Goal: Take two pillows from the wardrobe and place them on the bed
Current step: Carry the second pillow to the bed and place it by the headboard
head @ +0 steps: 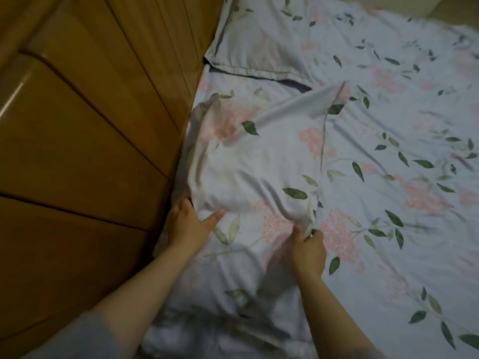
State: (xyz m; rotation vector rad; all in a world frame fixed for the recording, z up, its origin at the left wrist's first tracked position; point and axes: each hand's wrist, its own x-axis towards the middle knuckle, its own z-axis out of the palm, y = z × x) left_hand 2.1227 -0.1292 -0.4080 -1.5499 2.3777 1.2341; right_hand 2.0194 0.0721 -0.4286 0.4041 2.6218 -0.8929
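Two bare hands are seen gripping the near edge of a pale blue pillow printed with pink blossoms and green leaves (259, 156). The left hand (188, 224) is closed on the pillow's near left corner, with the thumb spread along the fabric and the fingers tucked beneath. The right hand (309, 251) is pinched shut on the near right corner, where the cloth is bunched. The pillow is laid on the bed (401, 229), which is covered by a sheet of the same floral pattern, and its left side is pressed against the warm brown wooden headboard panel (90, 151). A second pillow in matching floral cloth (261, 47) is lying farther along the headboard, just beyond the first, with a dark gap between them.
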